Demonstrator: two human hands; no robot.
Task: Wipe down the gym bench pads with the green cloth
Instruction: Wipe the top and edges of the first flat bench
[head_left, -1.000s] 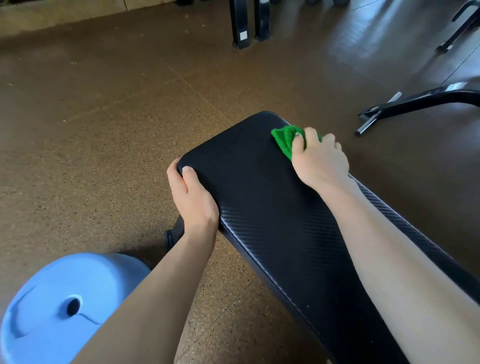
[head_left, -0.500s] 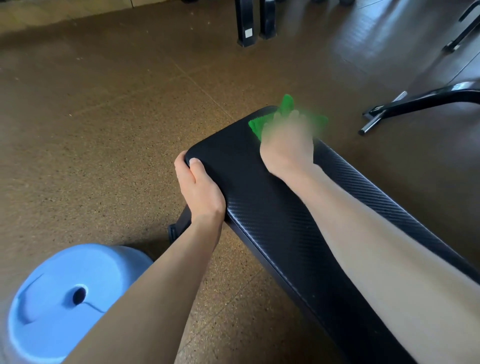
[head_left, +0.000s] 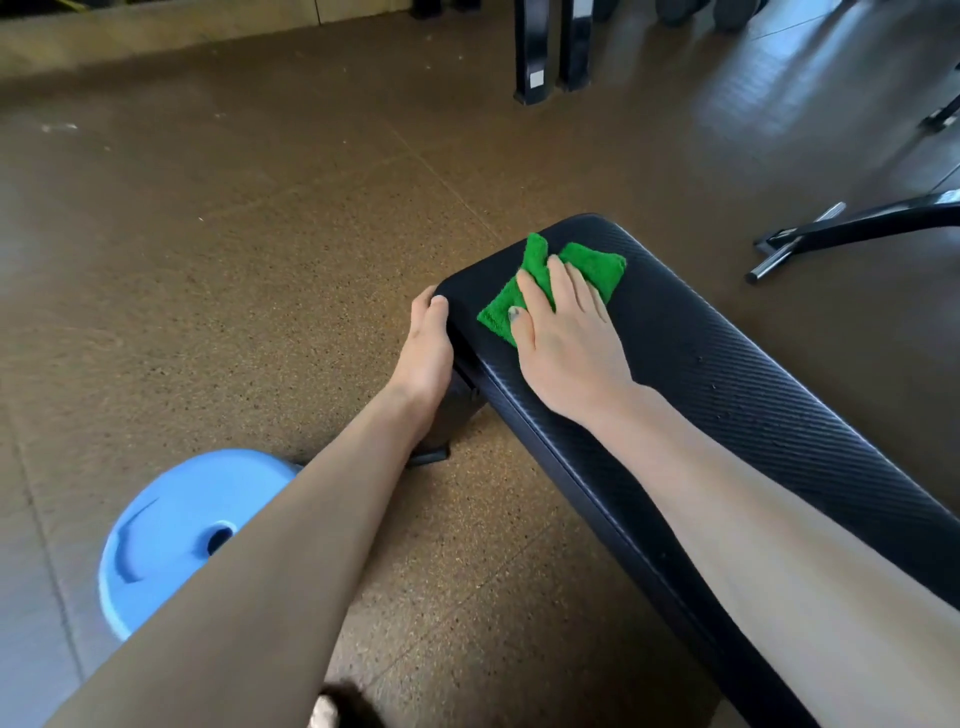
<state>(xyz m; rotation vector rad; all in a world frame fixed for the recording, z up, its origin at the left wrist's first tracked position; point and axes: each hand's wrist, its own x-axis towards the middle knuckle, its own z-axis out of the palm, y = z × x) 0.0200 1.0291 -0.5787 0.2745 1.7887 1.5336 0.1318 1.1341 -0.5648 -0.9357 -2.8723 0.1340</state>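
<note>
Green cloth (head_left: 550, 283) lies bunched on the far end of the black bench pad (head_left: 727, 374), right of the frame's centre. The right hand (head_left: 566, 338) presses flat on it, fingers straight and spread over the fabric. The left hand (head_left: 428, 345) grips the pad's near left corner, thumb on top and fingers curled underneath. A blue weight plate (head_left: 176, 535) rests on the brown floor (head_left: 234, 260) at lower left.

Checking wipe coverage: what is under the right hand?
The green cloth, spread flat on the black bench pad near its end. The right hand hides the cloth's middle and the pad beneath.
</note>
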